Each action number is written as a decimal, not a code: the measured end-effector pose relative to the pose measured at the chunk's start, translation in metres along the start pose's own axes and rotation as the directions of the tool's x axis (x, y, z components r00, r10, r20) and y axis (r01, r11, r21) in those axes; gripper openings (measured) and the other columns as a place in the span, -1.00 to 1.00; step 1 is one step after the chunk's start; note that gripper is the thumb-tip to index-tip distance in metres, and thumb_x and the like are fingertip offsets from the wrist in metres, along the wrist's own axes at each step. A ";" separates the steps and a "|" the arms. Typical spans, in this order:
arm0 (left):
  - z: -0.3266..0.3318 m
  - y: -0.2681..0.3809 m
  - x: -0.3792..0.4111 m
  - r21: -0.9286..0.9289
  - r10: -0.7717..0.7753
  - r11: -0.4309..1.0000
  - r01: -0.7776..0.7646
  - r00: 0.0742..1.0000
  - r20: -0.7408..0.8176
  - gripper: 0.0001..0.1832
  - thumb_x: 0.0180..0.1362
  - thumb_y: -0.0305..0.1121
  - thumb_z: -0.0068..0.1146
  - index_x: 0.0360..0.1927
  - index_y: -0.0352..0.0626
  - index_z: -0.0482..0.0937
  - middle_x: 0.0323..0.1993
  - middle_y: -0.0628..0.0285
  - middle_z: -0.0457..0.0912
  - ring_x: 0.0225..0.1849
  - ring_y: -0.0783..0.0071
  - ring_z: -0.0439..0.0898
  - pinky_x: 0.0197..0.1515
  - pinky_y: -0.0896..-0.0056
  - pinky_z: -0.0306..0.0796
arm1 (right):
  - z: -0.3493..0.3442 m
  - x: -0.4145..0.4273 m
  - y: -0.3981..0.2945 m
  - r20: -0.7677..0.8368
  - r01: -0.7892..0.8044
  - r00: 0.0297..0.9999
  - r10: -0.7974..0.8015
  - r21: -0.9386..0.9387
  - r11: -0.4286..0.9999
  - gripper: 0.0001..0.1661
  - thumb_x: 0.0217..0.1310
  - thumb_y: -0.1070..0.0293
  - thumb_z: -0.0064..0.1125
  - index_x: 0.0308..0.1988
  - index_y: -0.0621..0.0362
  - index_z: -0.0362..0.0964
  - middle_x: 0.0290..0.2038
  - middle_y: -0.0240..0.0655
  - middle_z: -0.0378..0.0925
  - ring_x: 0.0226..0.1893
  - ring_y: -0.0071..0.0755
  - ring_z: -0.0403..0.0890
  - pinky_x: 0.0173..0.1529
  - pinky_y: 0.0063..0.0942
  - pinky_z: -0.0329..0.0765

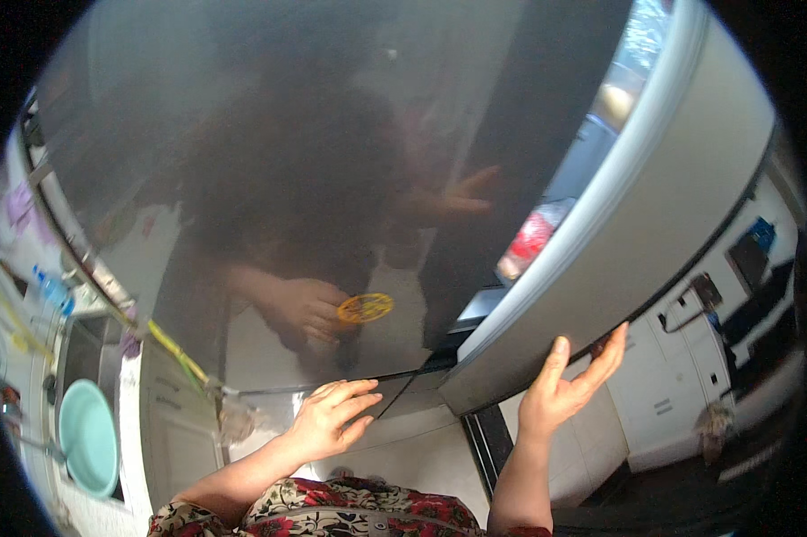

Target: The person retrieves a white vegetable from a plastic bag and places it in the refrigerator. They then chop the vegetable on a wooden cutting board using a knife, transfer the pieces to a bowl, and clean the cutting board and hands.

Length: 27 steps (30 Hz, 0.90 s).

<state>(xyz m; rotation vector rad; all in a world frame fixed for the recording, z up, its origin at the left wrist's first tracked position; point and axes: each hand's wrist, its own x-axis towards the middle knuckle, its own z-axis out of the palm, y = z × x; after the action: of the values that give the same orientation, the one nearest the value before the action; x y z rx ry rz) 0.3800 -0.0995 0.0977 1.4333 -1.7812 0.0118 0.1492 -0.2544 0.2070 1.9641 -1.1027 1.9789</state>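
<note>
Before me stands a refrigerator with a dark glossy door (296, 201) on the left and a second door (652, 215) standing ajar on the right. My right hand (568, 389) is at the outer edge of the ajar door, thumb and fingers spread; whether it touches the edge is unclear. My left hand (336, 416) is near the bottom edge of the dark door, fingers slightly bent and apart, holding nothing. Through the gap show bagged food with a red part (531, 241) and other shelf contents, partly hidden. A round yellow sticker or mark (365, 308) is on the dark door.
At the left are a sink (94, 342), a pale green basin (89, 436), a blue bottle (55, 292) and a yellow-green stick (175, 349) beside a cabinet (178, 409). White cabinets (665, 382) stand at the right. Tiled floor (410, 450) lies below.
</note>
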 end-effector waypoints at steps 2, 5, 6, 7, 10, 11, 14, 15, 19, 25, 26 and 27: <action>-0.004 0.005 -0.015 0.052 -0.114 0.992 0.114 0.993 -0.017 -0.58 0.00 -0.43 0.27 0.01 -0.10 0.58 0.09 0.16 0.54 0.05 0.18 0.57 0.07 0.20 0.47 | 0.006 0.010 -0.001 -0.061 0.030 0.998 -0.029 0.010 0.999 -0.26 0.30 0.44 0.05 0.37 0.28 -0.04 0.34 0.02 0.06 0.32 -0.01 0.16 0.36 -0.14 0.11; -0.012 0.024 -0.025 0.172 -0.189 0.963 0.209 0.974 -0.128 -0.51 -0.01 -0.44 0.28 0.07 -0.14 0.53 0.10 0.13 0.52 0.00 0.14 0.56 0.02 0.24 0.48 | 0.002 0.003 0.007 -0.076 0.002 0.997 0.004 0.080 0.997 -0.25 0.32 0.44 -0.01 0.39 0.27 -0.10 0.38 0.03 -0.06 0.36 -0.02 0.09 0.39 -0.11 0.08; -0.015 0.027 -0.017 0.161 -0.166 0.969 0.188 0.976 -0.144 -0.50 -0.02 -0.44 0.29 0.08 -0.15 0.52 0.10 0.13 0.52 0.00 0.13 0.56 0.02 0.24 0.48 | 0.003 0.001 0.009 -0.089 0.017 0.996 -0.009 0.089 0.996 -0.25 0.32 0.43 -0.02 0.40 0.28 -0.12 0.38 0.04 -0.07 0.37 -0.01 0.07 0.39 -0.10 0.07; -0.016 0.032 -0.009 0.155 -0.147 0.972 0.174 0.975 -0.168 -0.49 -0.02 -0.44 0.30 0.08 -0.16 0.52 0.10 0.13 0.51 -0.01 0.13 0.55 0.02 0.25 0.47 | 0.005 0.000 0.011 -0.099 0.033 0.995 -0.022 0.108 0.994 -0.25 0.33 0.43 -0.03 0.40 0.28 -0.13 0.38 0.05 -0.08 0.38 0.00 0.04 0.40 -0.09 0.05; -0.016 0.045 0.029 0.170 -0.064 0.980 0.099 0.978 -0.197 -0.47 -0.03 -0.43 0.31 0.09 -0.16 0.50 0.09 0.13 0.51 0.00 0.14 0.54 0.03 0.25 0.46 | 0.012 0.001 0.012 -0.051 0.078 0.996 -0.072 0.135 0.988 -0.26 0.34 0.42 -0.05 0.40 0.28 -0.14 0.39 0.07 -0.11 0.41 0.02 -0.01 0.42 -0.05 0.03; -0.015 0.049 0.042 0.184 -0.029 0.981 0.065 0.981 -0.192 -0.47 -0.03 -0.43 0.31 0.09 -0.16 0.50 0.08 0.13 0.51 0.01 0.14 0.54 0.04 0.25 0.46 | 0.017 0.002 0.010 -0.024 0.086 0.996 -0.083 0.139 0.987 -0.26 0.34 0.42 -0.06 0.40 0.28 -0.14 0.39 0.08 -0.13 0.41 0.03 -0.02 0.42 -0.04 0.03; -0.004 0.058 0.084 0.183 0.027 0.983 0.010 0.980 -0.200 -0.44 -0.05 -0.44 0.32 0.11 -0.16 0.48 0.08 0.08 0.50 0.06 0.10 0.51 0.08 0.21 0.43 | 0.045 0.005 0.013 -0.063 0.091 0.995 -0.071 0.431 0.898 -0.33 0.35 0.36 -0.06 0.35 0.31 -0.02 0.39 0.04 -0.10 0.39 0.06 0.03 0.40 -0.04 0.07; -0.001 0.060 0.096 0.182 0.039 0.983 -0.002 0.979 -0.199 -0.43 -0.05 -0.45 0.31 0.12 -0.17 0.48 0.08 0.06 0.50 0.08 0.08 0.50 0.09 0.19 0.42 | 0.053 0.003 0.014 -0.092 0.064 0.996 -0.018 0.527 0.848 -0.33 0.36 0.26 -0.03 0.33 0.34 0.04 0.37 0.08 -0.04 0.37 0.11 0.06 0.37 -0.03 0.08; 0.009 0.063 0.120 0.257 -0.027 0.962 0.089 0.972 -0.234 -0.37 -0.04 -0.41 0.32 0.17 -0.20 0.41 0.03 0.05 0.48 0.01 0.05 0.49 0.05 0.18 0.41 | 0.074 0.009 0.021 -0.008 0.139 0.987 -0.160 0.546 0.826 -0.37 0.42 0.12 -0.15 0.27 0.36 0.16 0.35 0.08 0.09 0.34 0.07 0.12 0.35 -0.05 0.07; 0.015 0.058 0.120 0.299 0.026 0.952 0.060 0.961 -0.277 -0.35 -0.07 -0.35 0.34 0.16 -0.19 0.42 -0.07 0.07 0.52 -0.06 0.08 0.50 0.01 0.14 0.38 | 0.095 0.015 0.016 0.067 0.135 0.974 -0.217 0.599 0.789 -0.27 0.42 0.01 -0.16 0.31 0.36 0.10 0.38 0.04 0.04 0.39 0.04 0.07 0.41 -0.07 0.01; 0.019 0.060 0.122 0.272 0.046 0.962 0.031 0.962 -0.271 -0.37 -0.08 -0.35 0.35 0.13 -0.19 0.43 -0.11 0.08 0.53 -0.07 0.09 0.50 -0.01 0.14 0.38 | 0.092 0.015 0.018 0.038 0.200 0.963 -0.266 0.557 0.806 -0.31 0.44 0.04 -0.17 0.30 0.36 0.10 0.39 0.04 0.01 0.40 0.02 0.05 0.42 -0.08 0.02; 0.021 0.065 0.117 0.268 0.042 0.963 0.030 0.965 -0.260 -0.38 -0.09 -0.34 0.36 0.11 -0.18 0.44 -0.14 0.10 0.53 -0.08 0.10 0.50 -0.04 0.13 0.38 | 0.089 0.007 0.016 0.020 0.241 0.954 -0.299 0.542 0.805 -0.34 0.45 0.07 -0.18 0.30 0.35 0.10 0.39 0.04 -0.01 0.41 0.00 0.03 0.43 -0.09 0.03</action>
<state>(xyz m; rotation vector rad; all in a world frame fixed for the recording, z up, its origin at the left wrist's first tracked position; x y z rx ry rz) 0.3148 -0.1809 0.1839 1.5355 -1.6064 0.4454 0.2106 -0.3198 0.1965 2.3399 -0.2440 2.1986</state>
